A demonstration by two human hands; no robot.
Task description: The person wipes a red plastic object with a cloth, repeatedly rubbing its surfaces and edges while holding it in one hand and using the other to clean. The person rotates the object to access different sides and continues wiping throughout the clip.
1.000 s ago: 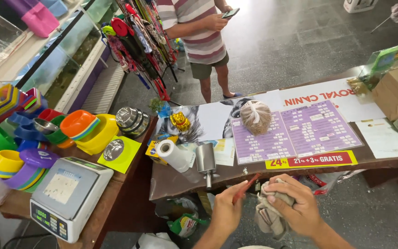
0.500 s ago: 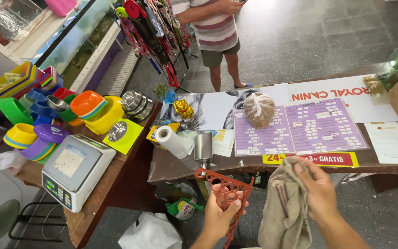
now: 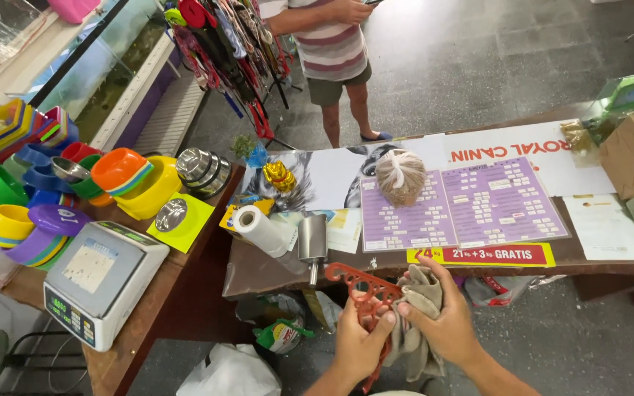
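My left hand (image 3: 357, 345) grips a red-orange plastic lattice piece (image 3: 361, 287) just below the counter's front edge. My right hand (image 3: 445, 323) presses a crumpled beige cloth (image 3: 418, 293) against that piece, with the rest of the cloth hanging down beneath my palm. A metal scoop (image 3: 312, 240) and a paper roll (image 3: 258, 229) lie on the counter just above my left hand.
A tied mesh bag (image 3: 400, 177) sits on purple printed sheets on the brown counter (image 3: 574, 253). A white scale (image 3: 100, 282), coloured plastic bowls (image 3: 119, 172) and steel bowls (image 3: 203, 172) fill the left table. A person in a striped shirt (image 3: 332, 48) stands beyond the counter. Bags lie on the floor.
The view has tilted down and closer. My hands have come together: the red piece has risen toward the counter edge and the cloth, hanging before, is now bunched against it.
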